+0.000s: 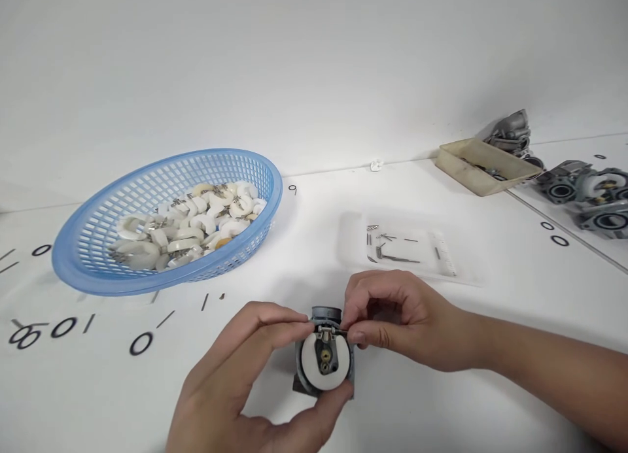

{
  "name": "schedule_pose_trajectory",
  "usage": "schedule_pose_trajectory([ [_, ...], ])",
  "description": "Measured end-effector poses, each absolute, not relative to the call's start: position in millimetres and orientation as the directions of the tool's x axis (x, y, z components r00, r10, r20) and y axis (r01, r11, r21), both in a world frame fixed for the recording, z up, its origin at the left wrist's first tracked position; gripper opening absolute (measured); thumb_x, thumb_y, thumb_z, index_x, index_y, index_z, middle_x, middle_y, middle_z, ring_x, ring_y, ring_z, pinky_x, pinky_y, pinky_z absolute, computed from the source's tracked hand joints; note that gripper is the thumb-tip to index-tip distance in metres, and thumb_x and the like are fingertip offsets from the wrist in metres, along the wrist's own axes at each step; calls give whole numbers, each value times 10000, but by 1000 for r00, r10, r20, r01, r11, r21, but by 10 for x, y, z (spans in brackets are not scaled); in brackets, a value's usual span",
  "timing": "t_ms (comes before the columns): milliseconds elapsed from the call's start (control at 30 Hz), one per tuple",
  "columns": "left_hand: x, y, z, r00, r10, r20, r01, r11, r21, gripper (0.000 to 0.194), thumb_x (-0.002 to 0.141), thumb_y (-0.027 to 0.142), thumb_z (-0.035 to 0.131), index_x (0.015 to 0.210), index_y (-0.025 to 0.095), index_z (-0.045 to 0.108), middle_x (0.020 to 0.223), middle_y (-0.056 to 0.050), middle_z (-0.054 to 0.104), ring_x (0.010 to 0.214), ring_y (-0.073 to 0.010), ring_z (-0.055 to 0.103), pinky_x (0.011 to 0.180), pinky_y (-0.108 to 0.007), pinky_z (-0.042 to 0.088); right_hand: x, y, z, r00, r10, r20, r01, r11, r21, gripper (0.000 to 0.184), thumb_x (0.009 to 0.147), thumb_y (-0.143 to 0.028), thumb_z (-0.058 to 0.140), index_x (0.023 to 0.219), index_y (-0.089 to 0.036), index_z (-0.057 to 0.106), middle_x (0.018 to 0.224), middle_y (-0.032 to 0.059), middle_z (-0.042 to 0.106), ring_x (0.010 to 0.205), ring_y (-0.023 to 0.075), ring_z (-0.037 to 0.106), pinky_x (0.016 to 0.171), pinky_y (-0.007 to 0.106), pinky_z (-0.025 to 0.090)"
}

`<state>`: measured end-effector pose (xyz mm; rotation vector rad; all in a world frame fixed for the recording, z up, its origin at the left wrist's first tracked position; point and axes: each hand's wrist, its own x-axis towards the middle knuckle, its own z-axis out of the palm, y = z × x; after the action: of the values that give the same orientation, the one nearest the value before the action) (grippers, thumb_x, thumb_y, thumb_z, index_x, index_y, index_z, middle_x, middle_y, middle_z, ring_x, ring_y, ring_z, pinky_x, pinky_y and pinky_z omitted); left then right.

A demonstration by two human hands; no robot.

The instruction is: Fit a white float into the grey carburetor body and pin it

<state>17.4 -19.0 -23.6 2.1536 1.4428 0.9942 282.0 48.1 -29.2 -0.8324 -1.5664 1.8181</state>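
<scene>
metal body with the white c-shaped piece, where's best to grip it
Grip the metal body by its outer wall, ideally from the left with the left hand, thumb near, fingers far. Its rounded outline should suit that span, leaving the white piece mostly uncovered and the hinge accessible to the right hand.

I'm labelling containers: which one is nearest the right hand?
The clear plastic tray of thin metal pins, just beyond the right hand; the blue basket and yellowish box stand farther off.

A grey carburetor is sitting between the left fingers, its white float showing; a thin pin is protruding from the right fingertips.
</scene>
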Motion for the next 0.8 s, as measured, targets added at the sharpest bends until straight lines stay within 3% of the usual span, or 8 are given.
schedule_pose_trajectory([
  [300, 222, -218, -270, 206, 909, 363, 604, -410, 684, 379, 903, 371, 925, 1229, 345, 733, 1208, -10, 728, 1068, -196, 780, 812, -255, 677, 2818, 477, -302, -621, 780, -77, -22, -115, -993, 154, 995, -309, 912, 1008, -181, 827, 938, 35, 721, 788, 138, 647, 712, 262, 539],
  [600, 171, -233, -265, 245, 884, 398, 636, -456, 622, 400, 917, 355, 919, 1271, 339, 733, 1227, -8, 725, 1075, -184, 801, 832, -224, 706, 2765, 436, -286, -562, 823, -78, 18, -82, -996, 158, 995, -339, 914, 997, -197, 845, 898, 18, 705, 735, 120, 596, 666, 245, 501],
  [800, 200, -211, -259, 262, 876, 404, 691, -463, 555, 366, 914, 393, 912, 1248, 339, 771, 1214, -4, 738, 1024, -178, 826, 813, -200, 719, 2771, 465, -317, -599, 798, -65, -62, -127, -990, 131, 987, -292, 922, 1014, -176, 867, 904, 31, 746, 772, 117, 671, 716, 224, 561],
])
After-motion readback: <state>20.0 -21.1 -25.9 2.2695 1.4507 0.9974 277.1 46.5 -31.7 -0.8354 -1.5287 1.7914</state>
